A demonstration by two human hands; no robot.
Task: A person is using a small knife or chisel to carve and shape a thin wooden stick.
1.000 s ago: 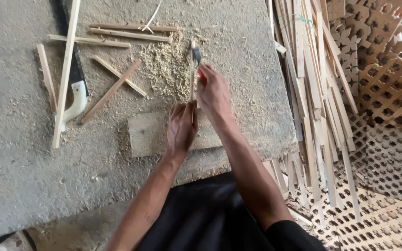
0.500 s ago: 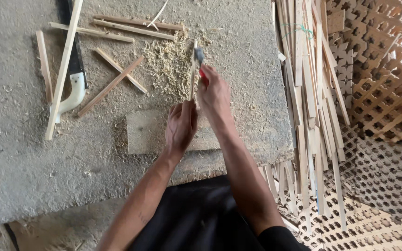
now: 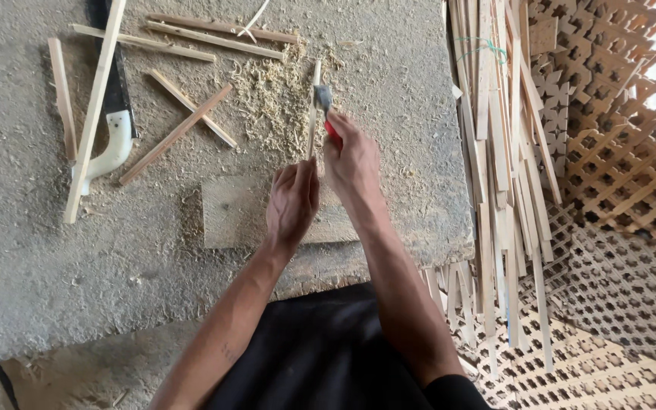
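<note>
A left hand (image 3: 291,203) pinches a thin wood strip (image 3: 313,114) flat on the grey counter (image 3: 389,68), steadying it. Just right, the right hand (image 3: 352,163), fingers closed round a red-handled knife (image 3: 323,102), shaves it above the shavings (image 3: 271,95).

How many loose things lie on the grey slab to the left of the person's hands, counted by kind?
Loose wooden sticks: 7, such as the long pale stick lying over the saw
Handsaw with a white handle: 1
Heap of wood shavings: 1
Total: 9
Not counted: the thin strip held by the left hand, and the red-handled tool in the right hand.
</note>
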